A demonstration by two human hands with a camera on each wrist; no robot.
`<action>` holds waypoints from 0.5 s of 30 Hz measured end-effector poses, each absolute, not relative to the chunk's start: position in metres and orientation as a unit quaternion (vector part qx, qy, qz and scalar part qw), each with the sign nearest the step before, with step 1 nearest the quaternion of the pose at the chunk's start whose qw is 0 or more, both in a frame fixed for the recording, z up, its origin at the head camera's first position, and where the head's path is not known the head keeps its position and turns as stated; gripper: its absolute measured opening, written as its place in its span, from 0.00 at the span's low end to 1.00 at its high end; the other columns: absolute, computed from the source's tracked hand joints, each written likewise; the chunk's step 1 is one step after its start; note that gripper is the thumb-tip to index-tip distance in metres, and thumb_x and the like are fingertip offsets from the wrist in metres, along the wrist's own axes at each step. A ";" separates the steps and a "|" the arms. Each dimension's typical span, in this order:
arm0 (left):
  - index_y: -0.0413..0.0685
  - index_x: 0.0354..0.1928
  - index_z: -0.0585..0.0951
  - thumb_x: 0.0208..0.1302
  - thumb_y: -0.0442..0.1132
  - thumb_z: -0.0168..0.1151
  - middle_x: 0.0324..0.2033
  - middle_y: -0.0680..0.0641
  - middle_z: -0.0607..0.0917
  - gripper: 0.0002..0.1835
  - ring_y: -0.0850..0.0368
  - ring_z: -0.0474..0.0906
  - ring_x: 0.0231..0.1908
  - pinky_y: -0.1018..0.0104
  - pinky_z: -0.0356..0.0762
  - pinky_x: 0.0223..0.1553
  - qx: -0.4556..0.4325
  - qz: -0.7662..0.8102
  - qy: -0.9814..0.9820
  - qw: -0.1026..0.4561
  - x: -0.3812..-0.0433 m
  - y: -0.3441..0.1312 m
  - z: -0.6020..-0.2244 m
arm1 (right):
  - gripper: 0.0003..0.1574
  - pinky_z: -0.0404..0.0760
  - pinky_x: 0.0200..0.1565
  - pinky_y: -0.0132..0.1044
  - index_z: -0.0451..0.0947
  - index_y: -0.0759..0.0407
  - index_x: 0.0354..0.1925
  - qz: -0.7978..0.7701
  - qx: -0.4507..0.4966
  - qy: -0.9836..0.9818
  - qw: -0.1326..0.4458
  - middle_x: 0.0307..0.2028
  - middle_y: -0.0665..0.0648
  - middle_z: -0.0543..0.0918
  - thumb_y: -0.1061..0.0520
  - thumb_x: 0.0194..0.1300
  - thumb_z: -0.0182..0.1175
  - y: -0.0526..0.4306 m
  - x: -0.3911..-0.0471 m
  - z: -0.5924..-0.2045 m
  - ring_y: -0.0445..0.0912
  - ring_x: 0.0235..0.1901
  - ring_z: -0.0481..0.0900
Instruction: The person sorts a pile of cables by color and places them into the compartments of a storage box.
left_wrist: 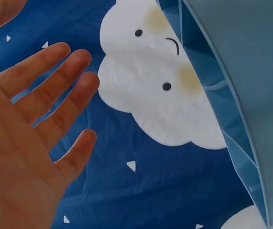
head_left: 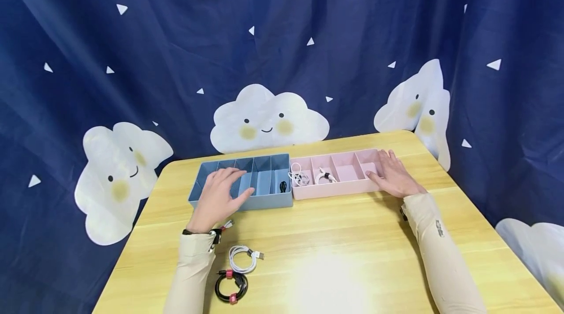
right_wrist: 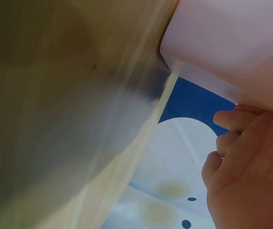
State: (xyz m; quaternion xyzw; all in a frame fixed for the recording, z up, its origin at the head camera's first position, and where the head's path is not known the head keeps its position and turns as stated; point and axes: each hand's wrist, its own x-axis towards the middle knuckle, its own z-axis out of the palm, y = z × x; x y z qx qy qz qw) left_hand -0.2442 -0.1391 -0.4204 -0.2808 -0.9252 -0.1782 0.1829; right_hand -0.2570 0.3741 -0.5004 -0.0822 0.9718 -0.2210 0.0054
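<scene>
My left hand (head_left: 219,196) hovers over the left half of a blue divided box (head_left: 269,201), fingers spread and holding nothing; the left wrist view shows its bare palm beside the box. At the right end of a pink divided box (head_left: 337,189), my right hand (head_left: 395,175) touches the end wall with extended fingers, its thumb over the last compartment. A small black cable (head_left: 283,186) lies in the blue box's rightmost compartment. White cables (head_left: 301,178) sit in the pink box's leftmost compartment, and a white cable with a black tie (head_left: 326,176) in the one beside it.
Nearer on the wooden table (head_left: 352,235) lie a coiled white cable (head_left: 243,259) and a coiled black cable with red ties (head_left: 231,286). Another cable end (head_left: 227,225) shows beside my left wrist, partly hidden. A blue curtain (head_left: 282,49) hangs behind the table.
</scene>
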 end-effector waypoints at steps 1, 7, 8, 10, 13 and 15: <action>0.48 0.60 0.84 0.66 0.60 0.67 0.56 0.44 0.85 0.29 0.44 0.79 0.59 0.40 0.66 0.67 -0.280 -0.176 -0.926 0.182 -0.241 -0.143 -0.421 | 0.60 0.37 0.77 0.70 0.35 0.78 0.79 -0.220 -0.083 0.972 0.006 0.79 0.81 0.39 0.35 0.77 0.45 0.374 -0.257 -0.500 0.75 0.79 0.32; 0.45 0.60 0.84 0.65 0.58 0.69 0.55 0.43 0.86 0.30 0.42 0.79 0.59 0.42 0.67 0.65 -0.288 -0.159 -0.926 0.183 -0.221 -0.163 -0.427 | 0.60 0.37 0.77 0.69 0.35 0.78 0.79 -0.219 -0.081 0.972 0.007 0.79 0.81 0.39 0.34 0.77 0.44 0.375 -0.257 -0.497 0.75 0.79 0.33; 0.44 0.59 0.84 0.64 0.58 0.69 0.55 0.43 0.86 0.30 0.42 0.80 0.58 0.42 0.67 0.64 -0.291 -0.156 -0.926 0.184 -0.218 -0.165 -0.429 | 0.60 0.37 0.77 0.69 0.35 0.78 0.79 -0.219 -0.080 0.972 0.005 0.79 0.80 0.39 0.34 0.77 0.44 0.375 -0.257 -0.497 0.75 0.79 0.33; 0.44 0.58 0.85 0.63 0.57 0.70 0.53 0.43 0.87 0.29 0.42 0.80 0.56 0.42 0.69 0.61 -0.297 -0.152 -0.924 0.189 -0.210 -0.171 -0.431 | 0.60 0.37 0.77 0.69 0.35 0.78 0.79 -0.220 -0.078 0.972 0.002 0.79 0.81 0.39 0.34 0.77 0.45 0.376 -0.257 -0.497 0.76 0.79 0.34; 0.45 0.56 0.86 0.61 0.56 0.72 0.52 0.44 0.87 0.28 0.43 0.82 0.56 0.43 0.71 0.59 -0.300 -0.146 -0.924 0.187 -0.196 -0.179 -0.438 | 0.60 0.38 0.77 0.69 0.35 0.78 0.79 -0.218 -0.078 0.973 0.002 0.79 0.81 0.39 0.34 0.77 0.45 0.376 -0.256 -0.498 0.76 0.79 0.34; 0.46 0.56 0.86 0.61 0.57 0.72 0.53 0.45 0.87 0.28 0.44 0.82 0.56 0.44 0.71 0.59 -0.296 -0.139 -0.928 0.177 -0.185 -0.184 -0.442 | 0.60 0.37 0.77 0.69 0.35 0.78 0.79 -0.218 -0.079 0.973 0.003 0.79 0.80 0.39 0.34 0.77 0.45 0.376 -0.256 -0.499 0.75 0.79 0.33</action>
